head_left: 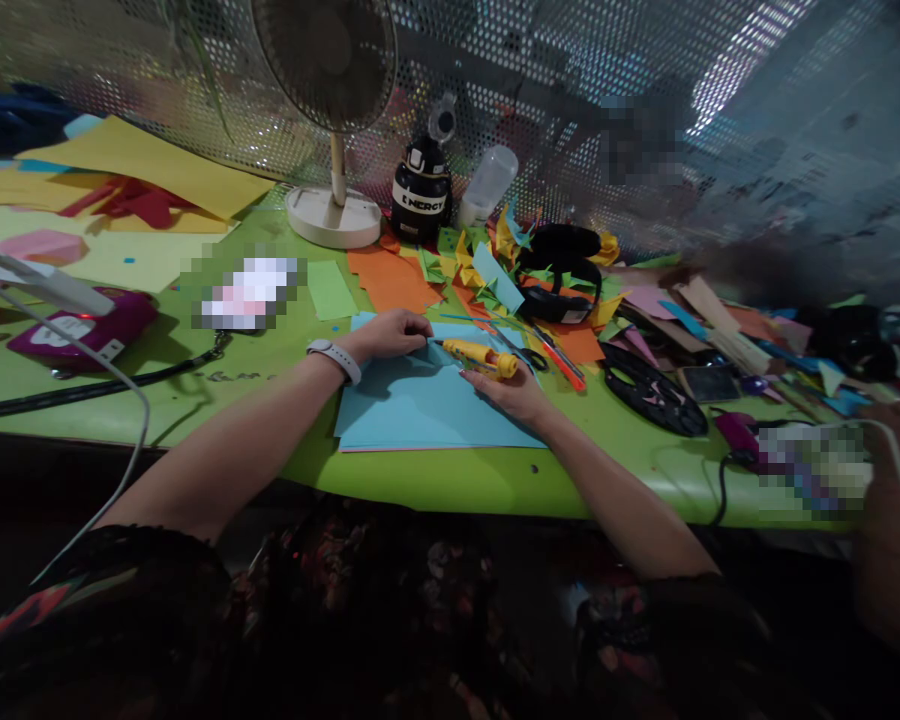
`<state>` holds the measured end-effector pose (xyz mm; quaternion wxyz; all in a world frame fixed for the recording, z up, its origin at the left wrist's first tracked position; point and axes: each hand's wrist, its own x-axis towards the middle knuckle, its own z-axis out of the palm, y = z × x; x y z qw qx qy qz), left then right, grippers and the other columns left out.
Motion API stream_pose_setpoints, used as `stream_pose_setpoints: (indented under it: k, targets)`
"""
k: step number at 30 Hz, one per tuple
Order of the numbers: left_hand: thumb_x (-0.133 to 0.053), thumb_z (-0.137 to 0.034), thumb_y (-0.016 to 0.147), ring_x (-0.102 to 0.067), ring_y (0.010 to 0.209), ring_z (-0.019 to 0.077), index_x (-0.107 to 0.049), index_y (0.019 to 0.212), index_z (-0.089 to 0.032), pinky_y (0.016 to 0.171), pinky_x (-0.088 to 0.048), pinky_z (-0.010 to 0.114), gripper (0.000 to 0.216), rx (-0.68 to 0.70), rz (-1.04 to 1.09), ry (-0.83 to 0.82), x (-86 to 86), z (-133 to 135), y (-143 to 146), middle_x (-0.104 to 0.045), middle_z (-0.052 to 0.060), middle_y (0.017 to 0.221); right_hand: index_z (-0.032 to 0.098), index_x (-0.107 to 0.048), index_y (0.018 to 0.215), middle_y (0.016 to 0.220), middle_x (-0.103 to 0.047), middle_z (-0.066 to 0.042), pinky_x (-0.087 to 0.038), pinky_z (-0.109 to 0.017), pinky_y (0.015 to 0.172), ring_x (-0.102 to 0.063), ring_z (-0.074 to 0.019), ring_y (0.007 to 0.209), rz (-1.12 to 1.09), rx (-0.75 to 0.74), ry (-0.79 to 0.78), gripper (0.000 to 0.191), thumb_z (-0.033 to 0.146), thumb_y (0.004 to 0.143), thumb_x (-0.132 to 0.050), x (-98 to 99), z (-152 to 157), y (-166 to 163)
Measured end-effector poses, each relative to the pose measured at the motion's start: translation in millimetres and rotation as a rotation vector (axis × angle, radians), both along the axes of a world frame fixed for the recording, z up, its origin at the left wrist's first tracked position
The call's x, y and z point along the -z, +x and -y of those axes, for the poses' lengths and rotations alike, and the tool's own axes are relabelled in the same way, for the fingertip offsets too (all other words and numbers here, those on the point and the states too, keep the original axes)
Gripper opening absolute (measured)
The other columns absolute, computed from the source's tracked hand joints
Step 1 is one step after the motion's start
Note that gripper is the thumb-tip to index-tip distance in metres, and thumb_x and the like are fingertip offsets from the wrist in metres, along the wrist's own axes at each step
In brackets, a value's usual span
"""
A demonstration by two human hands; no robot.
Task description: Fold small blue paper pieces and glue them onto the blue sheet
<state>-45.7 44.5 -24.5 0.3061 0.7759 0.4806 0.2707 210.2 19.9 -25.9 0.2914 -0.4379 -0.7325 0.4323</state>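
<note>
My right hand (pixel 521 395) is closed around a chunky yellow pen-like tool (pixel 476 357), whose exact kind I cannot make out. Its narrow dark tip points left, toward my left hand (pixel 396 335). The fingers of that hand are curled together over the top edge of the blue paper; whatever they pinch is hidden. Under both hands lies a stack of light blue paper sheets (pixel 420 415). Just beyond my right hand are a pair of scissors (pixel 529 355) and a red-orange cutter (pixel 562 362).
Behind the paper stand a fan (pixel 334 220), a black bottle (pixel 420 195) and a clear bottle (pixel 491 180). Folded paper pieces (pixel 499 275) and a black spool (pixel 656 392) lie right. At left are a phone (pixel 251 290) and a purple device (pixel 82 335). Another person's arm (pixel 896 520) reaches in.
</note>
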Motion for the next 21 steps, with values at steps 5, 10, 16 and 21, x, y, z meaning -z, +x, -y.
stream_pose_setpoints:
  k: [5, 10, 16, 21]
  targets:
    - [-0.050, -0.023, 0.069, -0.049, 0.059, 0.0107, -0.071, 0.084, -0.013, 0.061, -0.039, 0.024, 0.027, -0.013, -0.015, 0.010, -2.2, 1.0, 1.4, -0.061, -0.001, 0.067, 0.020, -0.073, 0.101, 0.092, -0.073, -0.006, -0.055, -0.033, 0.073, -0.065, -0.0196, 0.079, -0.040, -0.005, -0.009, 0.044, 0.050, 0.070, -0.077, 2.8, -1.0, -0.8]
    - [-0.049, -0.025, 0.069, -0.049, 0.060, 0.0114, -0.070, 0.081, -0.014, 0.061, -0.039, 0.024, 0.026, -0.014, 0.007, 0.013, -0.8, 0.5, 1.8, -0.061, -0.002, 0.066, 0.019, -0.073, 0.103, 0.097, -0.073, -0.007, -0.055, -0.033, 0.076, -0.067, -0.0201, 0.083, -0.052, -0.018, -0.004, 0.043, 0.047, 0.071, -0.078, 2.3, -1.2, -0.5]
    - [-0.050, -0.026, 0.069, -0.050, 0.060, 0.0113, -0.069, 0.082, -0.015, 0.060, -0.040, 0.023, 0.026, -0.010, 0.013, -0.001, -0.1, 0.0, 1.5, -0.061, -0.002, 0.066, 0.020, -0.074, 0.099, 0.092, -0.073, -0.005, -0.056, -0.033, 0.074, -0.067, -0.0201, 0.080, -0.041, -0.022, 0.000, 0.040, 0.047, 0.071, -0.078, 1.8, -0.7, 0.0]
    - [-0.049, -0.025, 0.070, -0.050, 0.059, 0.0110, -0.069, 0.084, -0.014, 0.059, -0.039, 0.023, 0.027, -0.006, 0.009, -0.005, 0.2, 0.2, 1.4, -0.060, -0.001, 0.066, 0.019, -0.073, 0.103, 0.095, -0.073, -0.006, -0.056, -0.033, 0.074, -0.066, -0.0200, 0.080, -0.036, -0.014, -0.015, 0.043, 0.048, 0.072, -0.076, 3.0, -0.7, -0.2]
